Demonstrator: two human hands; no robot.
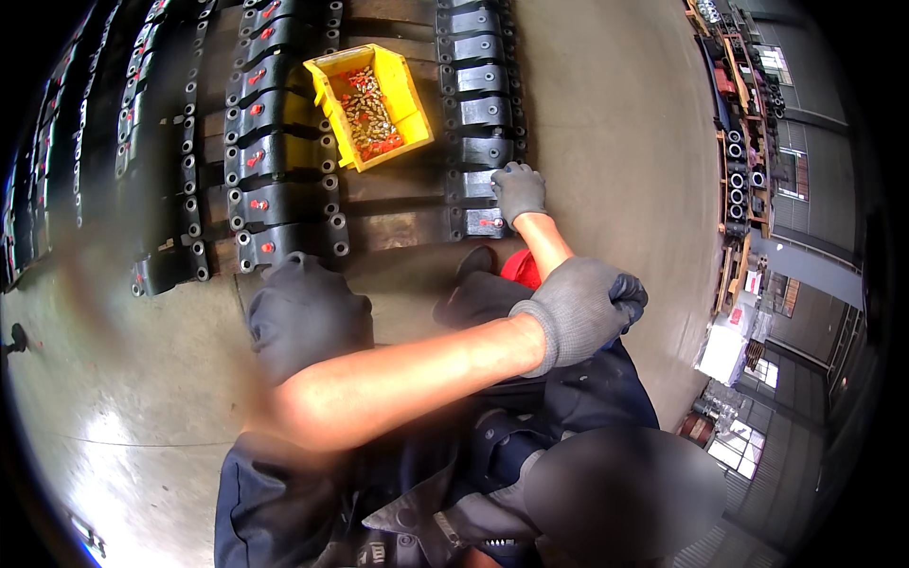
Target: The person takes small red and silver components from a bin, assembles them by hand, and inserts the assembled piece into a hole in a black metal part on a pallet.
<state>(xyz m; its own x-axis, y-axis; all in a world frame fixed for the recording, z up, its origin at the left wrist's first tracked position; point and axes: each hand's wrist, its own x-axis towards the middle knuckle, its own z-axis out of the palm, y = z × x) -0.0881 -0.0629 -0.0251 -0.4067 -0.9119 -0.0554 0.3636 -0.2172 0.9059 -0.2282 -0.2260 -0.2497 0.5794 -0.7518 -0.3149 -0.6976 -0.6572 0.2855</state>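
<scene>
My right hand (pixel 519 189), in a grey glove, reaches to the near end of a row of black metal parts (pixel 479 114). Its bent fingertips touch one part's top; whatever they pinch is hidden. Just nearer, a red-capped fitting (pixel 490 223) stands on the end part. My left forearm crosses in front of my body, over the right one. The gloved left hand (pixel 578 308) is closed at the right, its dark fingertips curled together, and I cannot see what is inside. A yellow bin (pixel 412 99) left of the row holds many small metal fittings (pixel 367 114) and red caps.
More rows of black parts (pixel 256 142) with red-capped fittings stretch away on the left. Wooden boards (pixel 393 229) lie beneath the rows. A grey concrete floor (pixel 606 114) surrounds them. Loaded shelves (pixel 737 170) line the right side. Something red (pixel 521 269) shows beside my leg.
</scene>
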